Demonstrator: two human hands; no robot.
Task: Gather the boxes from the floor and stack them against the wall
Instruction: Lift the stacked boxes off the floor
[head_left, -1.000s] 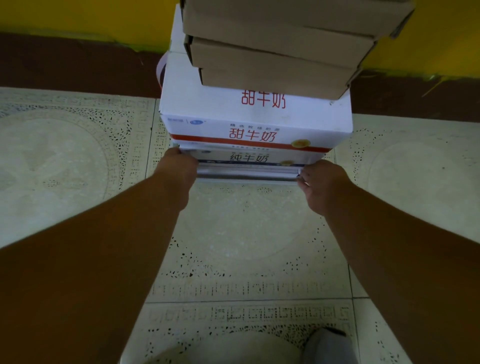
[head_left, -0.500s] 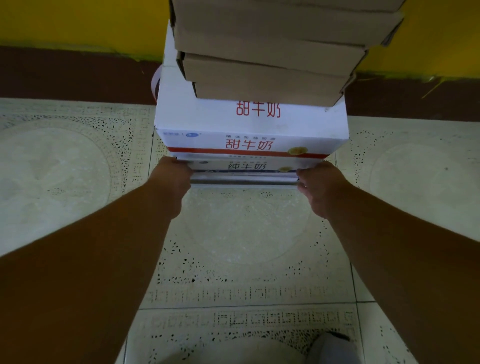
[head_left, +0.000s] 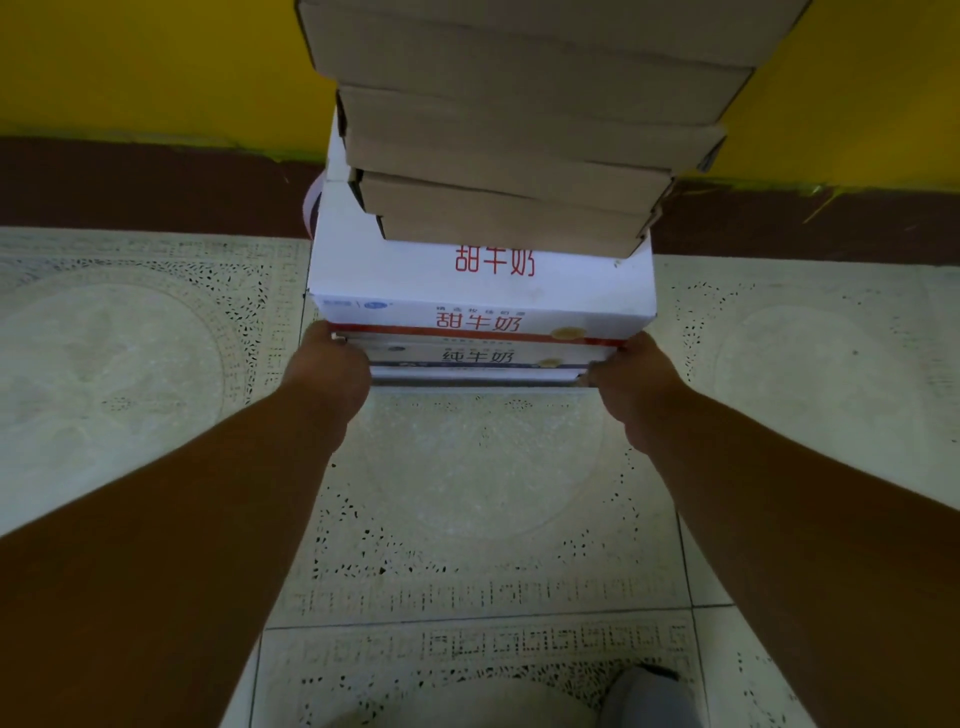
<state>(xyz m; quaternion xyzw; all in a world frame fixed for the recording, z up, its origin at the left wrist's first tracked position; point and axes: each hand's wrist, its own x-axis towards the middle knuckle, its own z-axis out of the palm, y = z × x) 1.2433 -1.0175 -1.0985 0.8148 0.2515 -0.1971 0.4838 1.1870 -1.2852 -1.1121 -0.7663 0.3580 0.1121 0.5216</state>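
A stack of boxes stands against the yellow wall (head_left: 156, 62). On top lie several brown cardboard boxes (head_left: 519, 140). Under them sits a white milk box (head_left: 415, 270) with red characters, then a second white milk box (head_left: 478, 356) with blue characters, then a thin grey-edged bottom box (head_left: 478, 375). My left hand (head_left: 327, 364) grips the lower left corner of the stack. My right hand (head_left: 631, 374) grips the lower right corner. The fingers of both hands are hidden under the boxes.
Pale patterned floor tiles (head_left: 467, 493) spread in front of the stack. A dark brown skirting band (head_left: 156, 182) runs along the wall's foot. A grey shoe tip (head_left: 644, 696) shows at the bottom right. A pinkish handle (head_left: 310, 205) sticks out at the stack's left.
The view has drifted down and closer, so the stack sits lower in the frame. Both hands keep their hold on the lower corners.
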